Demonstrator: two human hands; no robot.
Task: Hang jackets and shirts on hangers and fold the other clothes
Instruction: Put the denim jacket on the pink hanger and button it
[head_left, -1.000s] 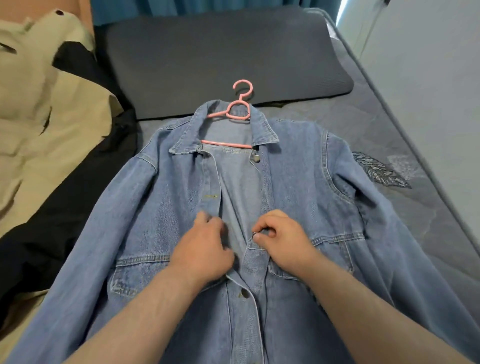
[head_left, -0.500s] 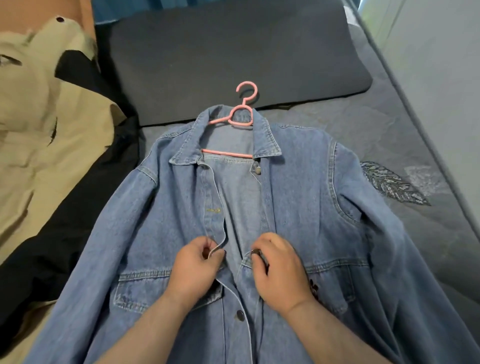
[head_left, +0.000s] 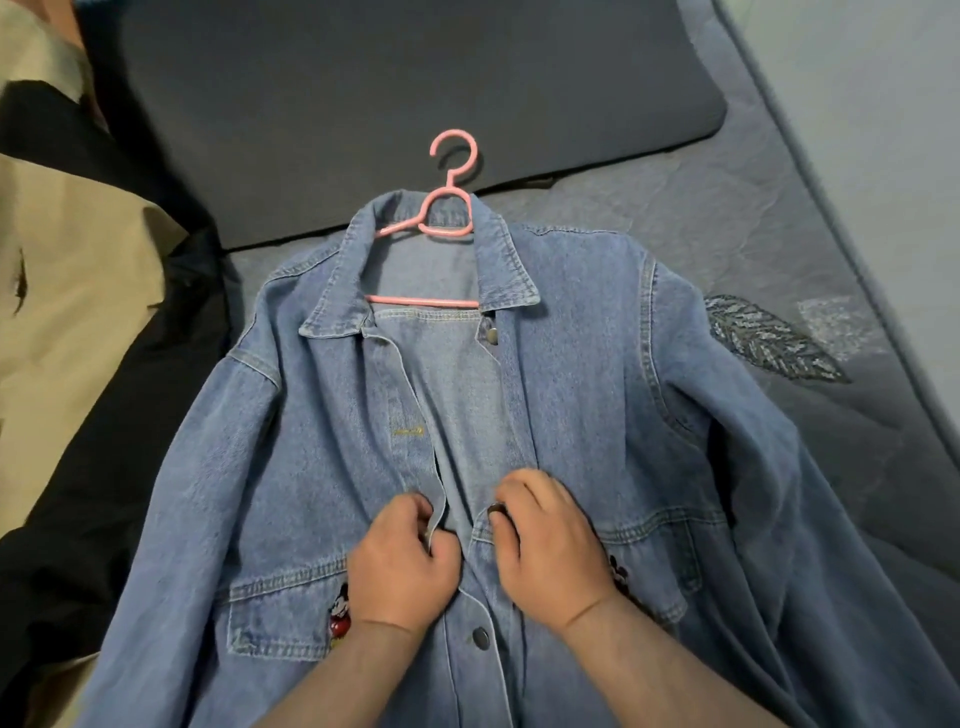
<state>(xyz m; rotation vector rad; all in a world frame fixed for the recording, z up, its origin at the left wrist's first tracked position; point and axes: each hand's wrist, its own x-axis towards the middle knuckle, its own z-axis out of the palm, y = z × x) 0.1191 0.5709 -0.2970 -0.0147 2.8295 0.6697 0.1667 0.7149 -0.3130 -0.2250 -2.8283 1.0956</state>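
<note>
A light blue denim jacket (head_left: 597, 405) lies face up on the bed with a pink hanger (head_left: 447, 208) inside its collar, the hook pointing away from me. My left hand (head_left: 400, 561) pinches the left placket edge at chest height. My right hand (head_left: 550, 545) pinches the right placket, thumb and finger round a metal button (head_left: 497, 512). The two front edges are a small gap apart between my hands. One button (head_left: 480, 638) below my hands is fastened. The top button (head_left: 491, 336) by the collar is undone.
A dark grey pillow (head_left: 389, 104) lies across the head of the bed behind the hanger. A beige and black garment (head_left: 78, 322) is heaped at the left. The grey bedsheet (head_left: 779, 249) with a leaf print runs to a pale wall (head_left: 883, 130) at the right.
Both hands have taken hold of the placket edges and spread them slightly apart. The view has tilted down, so the jacket sits lower and closer in the frame.
</note>
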